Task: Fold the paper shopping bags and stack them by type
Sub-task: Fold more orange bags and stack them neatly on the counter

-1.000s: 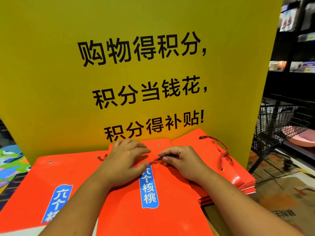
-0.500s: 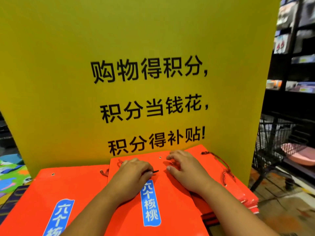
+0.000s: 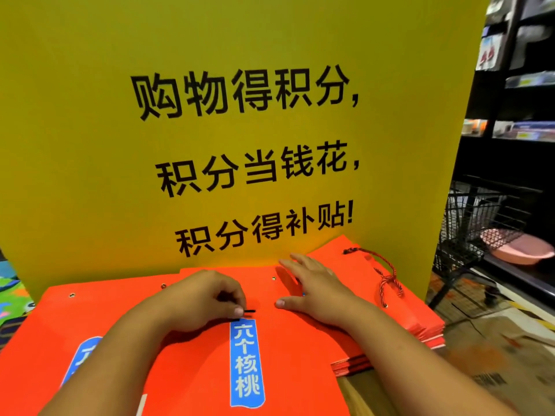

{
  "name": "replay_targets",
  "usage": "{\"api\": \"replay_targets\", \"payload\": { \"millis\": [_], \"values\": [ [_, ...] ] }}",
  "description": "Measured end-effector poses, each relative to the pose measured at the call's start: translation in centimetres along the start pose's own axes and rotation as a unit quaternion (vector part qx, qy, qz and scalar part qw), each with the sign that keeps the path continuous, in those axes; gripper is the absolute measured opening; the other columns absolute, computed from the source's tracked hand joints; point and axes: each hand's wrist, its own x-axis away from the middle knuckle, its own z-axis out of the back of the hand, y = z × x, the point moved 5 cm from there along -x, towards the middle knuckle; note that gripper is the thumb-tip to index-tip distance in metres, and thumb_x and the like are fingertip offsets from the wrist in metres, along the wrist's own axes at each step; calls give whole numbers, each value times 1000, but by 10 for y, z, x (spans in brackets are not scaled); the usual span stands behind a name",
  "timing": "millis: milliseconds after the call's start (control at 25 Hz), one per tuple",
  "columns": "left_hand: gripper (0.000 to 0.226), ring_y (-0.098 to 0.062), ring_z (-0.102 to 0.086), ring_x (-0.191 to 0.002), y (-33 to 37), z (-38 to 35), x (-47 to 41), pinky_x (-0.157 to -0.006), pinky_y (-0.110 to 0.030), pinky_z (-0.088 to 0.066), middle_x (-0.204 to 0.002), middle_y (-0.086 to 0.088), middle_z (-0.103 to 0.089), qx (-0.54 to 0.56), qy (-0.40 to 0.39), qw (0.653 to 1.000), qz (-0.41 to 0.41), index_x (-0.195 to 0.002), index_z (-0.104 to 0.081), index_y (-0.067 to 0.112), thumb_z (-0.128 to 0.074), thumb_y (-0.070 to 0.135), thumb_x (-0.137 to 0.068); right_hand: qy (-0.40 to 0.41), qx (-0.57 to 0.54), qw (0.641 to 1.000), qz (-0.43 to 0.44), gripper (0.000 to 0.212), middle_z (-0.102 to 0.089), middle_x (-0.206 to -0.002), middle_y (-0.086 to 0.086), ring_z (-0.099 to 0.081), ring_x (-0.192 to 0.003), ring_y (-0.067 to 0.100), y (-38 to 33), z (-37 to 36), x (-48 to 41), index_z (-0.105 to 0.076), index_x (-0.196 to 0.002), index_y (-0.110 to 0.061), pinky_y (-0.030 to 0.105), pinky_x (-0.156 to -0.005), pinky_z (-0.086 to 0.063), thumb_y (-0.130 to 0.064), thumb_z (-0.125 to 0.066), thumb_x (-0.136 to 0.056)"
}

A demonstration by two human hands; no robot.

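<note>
While the left hand (image 3: 207,298) pinches the bag's (image 3: 270,340) cord end (image 3: 247,311), the right hand (image 3: 315,291) presses flat, open; tucking the cord seems next, calling for a light grip.

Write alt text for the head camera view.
Two bare hands press a flat orange paper bag with a blue label: the left hand pinches a black-tipped cord end, the right hand lies open. More flat orange bags are stacked at right, before a yellow sign with black Chinese text.

orange bags (image 3: 300,370), blue labels (image 3: 247,363); yellow sign (image 3: 90,145), black lettering.
</note>
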Motion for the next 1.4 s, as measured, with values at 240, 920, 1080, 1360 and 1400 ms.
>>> {"api": "replay_targets", "payload": {
  "millis": [240,920,1080,1360,1400],
  "values": [
    [12,1,-58,-79,11,-5,-13,-69,-19,-44,-88,14,-68,-128,118,985,-8,-94,-71,28,-63,37,-93,-39,-7,999,16,99,-33,-154,-9,-26,-145,12,0,0,0,-25,-156,-31,41,-122,-13,-67,-71,-75],
    [30,-16,-63,-78,27,-44,-34,-63,-33,-45,-84,10,-62,-134,262,955,-28,-94,-71,27,-50,47,-92,2,-65,997,42,89,-39,-143,-13,-36,-137,11,-1,1,4,-36,-145,-42,35,-114,-22,-61,-79,-70],
    [23,-11,-61,-82,24,-42,-35,-66,-31,-45,-86,12,-60,-116,255,960,-13,-97,-71,30,-55,47,-95,1,-63,997,43,88,-39,-144,-12,-35,-137,11,-2,2,5,-36,-146,-42,35,-115,-21,-60,-79,-71],
    [35,-12,-62,-74,27,-41,-38,-63,-32,-47,-79,10,-63,-178,289,939,-50,-89,-72,25,-47,50,-93,5,-81,996,38,88,-41,-142,-13,-37,-136,12,-1,3,3,-38,-144,-43,36,-114,-23,-58,-81,-69],
    [39,-12,-62,-74,28,-42,-38,-64,-33,-49,-79,10,-64,-182,294,937,-56,-88,-71,25,-44,52,-92,5,-80,996,38,88,-42,-142,-12,-38,-136,12,-1,3,4,-38,-144,-43,35,-114,-23,-58,-81,-69]
  ]
}}
